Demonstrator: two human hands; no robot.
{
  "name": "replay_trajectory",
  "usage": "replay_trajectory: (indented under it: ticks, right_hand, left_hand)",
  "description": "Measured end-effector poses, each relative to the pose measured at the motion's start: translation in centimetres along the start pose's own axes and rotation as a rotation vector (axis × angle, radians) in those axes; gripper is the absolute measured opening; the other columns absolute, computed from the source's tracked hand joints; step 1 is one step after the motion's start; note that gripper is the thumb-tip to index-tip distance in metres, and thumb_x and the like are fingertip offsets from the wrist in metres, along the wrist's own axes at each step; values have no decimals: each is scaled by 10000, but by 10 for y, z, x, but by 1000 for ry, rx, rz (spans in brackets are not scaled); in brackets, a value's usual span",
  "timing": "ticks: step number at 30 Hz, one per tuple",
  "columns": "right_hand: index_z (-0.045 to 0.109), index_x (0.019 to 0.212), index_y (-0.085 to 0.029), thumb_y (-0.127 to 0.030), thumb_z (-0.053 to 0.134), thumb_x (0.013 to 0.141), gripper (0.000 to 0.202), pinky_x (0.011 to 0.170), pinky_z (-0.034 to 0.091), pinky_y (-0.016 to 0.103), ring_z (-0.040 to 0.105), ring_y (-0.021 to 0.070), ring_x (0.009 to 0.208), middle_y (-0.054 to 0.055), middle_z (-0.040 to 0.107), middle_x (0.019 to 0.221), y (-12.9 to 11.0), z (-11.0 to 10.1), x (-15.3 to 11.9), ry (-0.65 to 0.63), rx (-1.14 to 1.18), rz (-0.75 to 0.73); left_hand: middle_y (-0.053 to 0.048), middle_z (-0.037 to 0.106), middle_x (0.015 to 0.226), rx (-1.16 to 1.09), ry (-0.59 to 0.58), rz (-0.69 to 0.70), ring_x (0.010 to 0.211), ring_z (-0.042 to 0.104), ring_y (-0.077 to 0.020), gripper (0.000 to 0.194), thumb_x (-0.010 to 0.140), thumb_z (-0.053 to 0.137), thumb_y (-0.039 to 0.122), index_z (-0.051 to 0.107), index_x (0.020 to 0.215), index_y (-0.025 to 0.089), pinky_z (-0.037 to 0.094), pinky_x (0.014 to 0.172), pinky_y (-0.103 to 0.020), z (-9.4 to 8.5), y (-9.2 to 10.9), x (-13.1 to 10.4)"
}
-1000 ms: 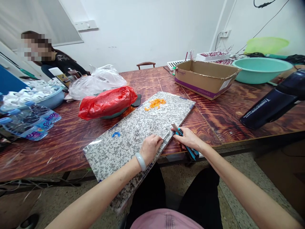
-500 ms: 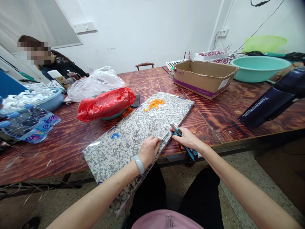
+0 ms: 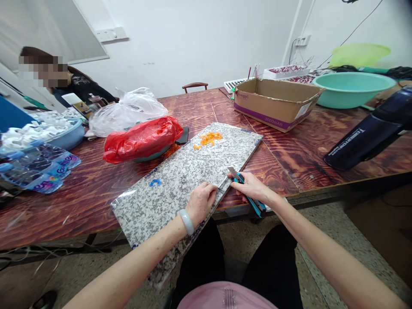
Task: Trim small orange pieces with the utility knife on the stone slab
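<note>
A speckled grey-white board (image 3: pixel 174 171) lies slanted across the table's front edge. My left hand (image 3: pixel 202 201), with a pale bangle at the wrist, pinches one end of a small silvery piece (image 3: pixel 222 182) over the board's right edge. Close beside it, my right hand (image 3: pixel 246 186) is closed on a blue-handled tool (image 3: pixel 255 206) with a flat grey blade, whose tip points up and left over the board. On the board rest a pile of orange pieces (image 3: pixel 208 139) and a small blue curved piece (image 3: pixel 155 183).
A red plastic bag (image 3: pixel 141 139) covers a bowl left of the board, near a white bag (image 3: pixel 128 111) and water bottles (image 3: pixel 48 167). Behind stands a cardboard box (image 3: pixel 277 105); a green basin (image 3: pixel 354 90) and dark flask (image 3: pixel 363 137) are at right. A person sits far left.
The blade in my right hand has shifted very slightly left. My left hand keeps its pinch on the silvery piece. The whole view has moved a little.
</note>
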State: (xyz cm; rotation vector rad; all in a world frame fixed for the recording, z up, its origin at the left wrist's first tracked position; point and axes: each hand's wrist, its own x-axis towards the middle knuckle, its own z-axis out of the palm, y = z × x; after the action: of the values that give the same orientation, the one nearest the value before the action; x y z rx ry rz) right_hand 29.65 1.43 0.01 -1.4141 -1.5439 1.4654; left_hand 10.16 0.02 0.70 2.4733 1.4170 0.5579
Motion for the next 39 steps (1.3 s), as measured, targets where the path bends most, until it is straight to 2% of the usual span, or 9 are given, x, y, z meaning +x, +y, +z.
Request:
replay_trajectory:
  ticks: [16,23,30,39]
  right_hand:
    - [466,1164,-168,-279,485,785,395,348,386,171,478,82,365,-43,519,550,0,0,0,-5,-22,-30]
    - [463,1171,-180,-265,490,787,395,344,371,162,463,70,355,-59,490,530,-3,0,-1,0,-27,14]
    - [476,1142,-167,-268,467,791,366,342,372,169,466,80,350,-59,485,517,-1,0,-2,-6,-63,-57]
    - [479,1085,-156,-317,477,791,335,379,388,181,481,87,383,-40,521,557,-2,-5,-1,24,-110,-51]
  left_hand:
    - [-31,543,763,10,13,22,718,529,-136,191,844,394,179,582,881,177,421,678,-251,2,-3,-1]
    - [-33,544,756,13,2,5,719,532,-141,182,836,408,181,586,873,171,421,675,-251,0,-1,0]
    - [-37,548,771,39,3,6,743,535,-148,189,841,397,181,581,882,166,417,690,-258,2,-1,1]
    - [-34,568,773,46,6,4,750,545,-147,174,829,413,181,583,866,177,421,693,-256,2,-2,0]
